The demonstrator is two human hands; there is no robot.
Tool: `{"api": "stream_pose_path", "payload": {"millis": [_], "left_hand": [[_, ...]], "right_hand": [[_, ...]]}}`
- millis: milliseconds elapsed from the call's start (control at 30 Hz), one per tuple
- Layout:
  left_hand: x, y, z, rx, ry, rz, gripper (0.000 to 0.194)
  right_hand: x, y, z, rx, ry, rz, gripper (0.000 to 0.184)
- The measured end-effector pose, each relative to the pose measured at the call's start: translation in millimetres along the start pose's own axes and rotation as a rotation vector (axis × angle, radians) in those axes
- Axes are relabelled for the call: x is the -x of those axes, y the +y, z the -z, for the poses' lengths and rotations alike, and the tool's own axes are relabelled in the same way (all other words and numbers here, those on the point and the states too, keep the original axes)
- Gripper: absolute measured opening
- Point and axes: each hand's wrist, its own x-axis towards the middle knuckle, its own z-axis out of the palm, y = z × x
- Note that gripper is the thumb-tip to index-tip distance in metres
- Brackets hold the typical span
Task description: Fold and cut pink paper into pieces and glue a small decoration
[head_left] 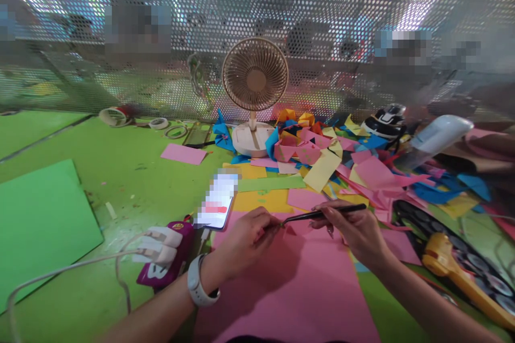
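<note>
My right hand (354, 228) is closed around a pair of black tweezers (322, 214), whose bent tip points left. That tip meets the fingertips of my left hand (249, 236), which are pinched together. Something small shows at the pinch, greenish at the tip, but it is too small to name. Both hands are over a large pink paper sheet (306, 289) lying on the green table. A white watch is on my left wrist. Beyond the left hand lies a phone (219, 209) with its screen lit.
Paper scraps (374, 171) pile up at the back right, near a beige fan (255, 80). A purple power block (161, 273) with cables lies left, beside a green sheet (40, 225). At right are a yellow-handled tool (462, 268) and a black tray (478, 260). Perforated metal stands behind.
</note>
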Motion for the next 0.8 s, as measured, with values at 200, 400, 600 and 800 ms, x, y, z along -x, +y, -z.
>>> {"api": "stream_pose_path", "payload": {"millis": [200,400,600,800], "left_hand": [[0.0,-1.3,-1.6,-0.007,-0.008,0.014,0.019],[0.5,-0.9,-1.7,0.002,-0.02,0.025,0.02],[-0.6,-4.1,8.4,-0.097,-0.024,0.058,0.025],[1.6,-22.5,8.5,-0.2,-0.179,0.171,0.05]], "right_hand": [[-0.3,-2.3,-2.1,0.026,0.037,0.01,0.028],[0.7,-2.5,-3.7,0.017,0.048,0.027,0.025],[-2.8,8.4,2.4,0.018,0.089,0.043,0.024],[-6.5,11.1,2.1,-0.05,0.089,-0.005,0.026]]}}
